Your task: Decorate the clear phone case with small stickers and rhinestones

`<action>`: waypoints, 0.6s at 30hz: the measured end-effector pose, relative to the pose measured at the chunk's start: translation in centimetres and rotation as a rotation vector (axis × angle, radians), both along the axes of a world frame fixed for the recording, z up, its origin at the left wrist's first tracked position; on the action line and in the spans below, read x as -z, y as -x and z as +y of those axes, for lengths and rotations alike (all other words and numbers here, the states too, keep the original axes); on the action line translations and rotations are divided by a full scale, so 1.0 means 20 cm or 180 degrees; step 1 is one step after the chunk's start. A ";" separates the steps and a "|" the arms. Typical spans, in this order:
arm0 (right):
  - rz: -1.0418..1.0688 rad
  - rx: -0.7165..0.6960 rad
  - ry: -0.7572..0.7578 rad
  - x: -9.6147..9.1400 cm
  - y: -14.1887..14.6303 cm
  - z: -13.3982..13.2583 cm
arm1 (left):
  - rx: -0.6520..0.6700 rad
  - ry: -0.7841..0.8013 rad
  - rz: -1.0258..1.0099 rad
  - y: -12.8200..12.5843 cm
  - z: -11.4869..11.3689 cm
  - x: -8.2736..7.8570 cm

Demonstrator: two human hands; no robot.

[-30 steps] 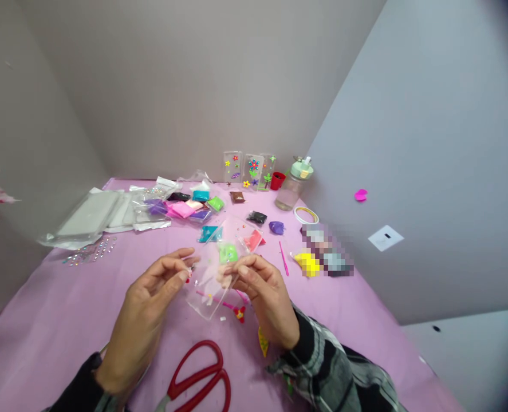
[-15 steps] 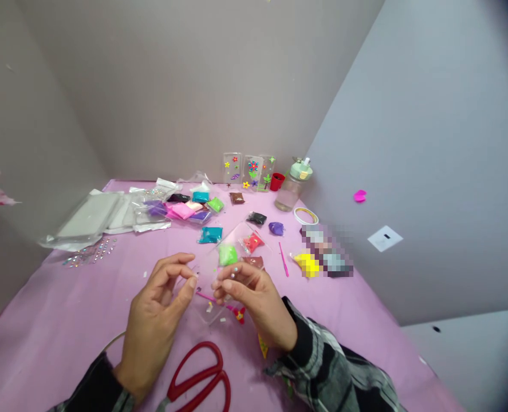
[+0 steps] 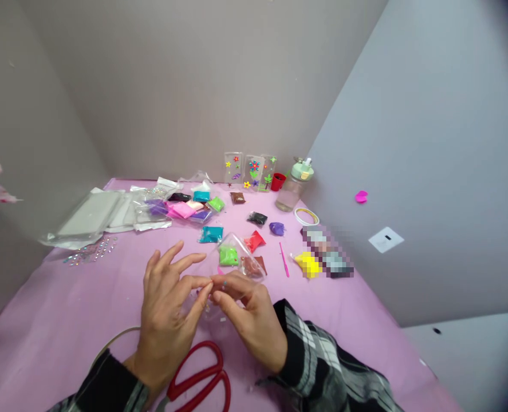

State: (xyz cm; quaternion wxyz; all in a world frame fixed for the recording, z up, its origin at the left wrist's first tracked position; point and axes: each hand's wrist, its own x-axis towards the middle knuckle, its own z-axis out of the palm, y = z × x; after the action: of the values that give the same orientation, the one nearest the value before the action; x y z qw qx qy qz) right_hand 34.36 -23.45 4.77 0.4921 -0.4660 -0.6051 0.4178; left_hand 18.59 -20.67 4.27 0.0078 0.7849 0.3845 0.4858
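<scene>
My left hand (image 3: 168, 312) and my right hand (image 3: 247, 317) meet fingertip to fingertip low over the pink table (image 3: 65, 320). The left thumb and forefinger pinch something tiny that I cannot make out, while its other fingers fan out. My right hand's fingers are closed on the near edge of a clear phone case (image 3: 245, 263), which tilts away over the clay packets and is largely hidden by both hands. A small bluish bead sits on a right fingertip. Red-handled scissors (image 3: 197, 372) lie just in front of my wrists.
Beyond the hands lie small clay packets: green (image 3: 228, 255), red (image 3: 254, 240), teal (image 3: 211, 233), purple (image 3: 276, 228), black (image 3: 257, 217), yellow (image 3: 307, 264). A pink stick tool (image 3: 283, 258) lies to the right. Decorated cases (image 3: 249, 170), a red cup (image 3: 277, 181) and a bottle (image 3: 294, 186) stand at the back; plastic packages (image 3: 90, 214) are at the left.
Both hands have dropped toward the table and closed in on each other. The clear case has come down from a raised tilt. My left fingers have spread out.
</scene>
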 end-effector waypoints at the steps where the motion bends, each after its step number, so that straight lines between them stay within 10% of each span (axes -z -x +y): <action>1: -0.0179 0.0021 -0.0138 0.00 0.00 0.00 | 0.0021 0.0011 0.0032 0.00 0.00 0.00; 10: 0.0253 -0.0100 0.0245 0.00 0.01 0.01 | -0.0115 0.0250 -0.0046 -0.01 0.01 0.01; 18: 0.1566 -0.0561 0.1084 0.01 0.00 0.03 | 0.0271 0.1558 -0.0812 0.01 0.00 -0.03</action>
State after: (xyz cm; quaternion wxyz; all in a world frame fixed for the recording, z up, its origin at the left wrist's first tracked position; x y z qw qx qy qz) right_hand 34.38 -22.76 4.61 0.5006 -0.3723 -0.4272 0.6545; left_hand 18.30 -20.71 4.79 0.2660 0.7076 0.4530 0.4726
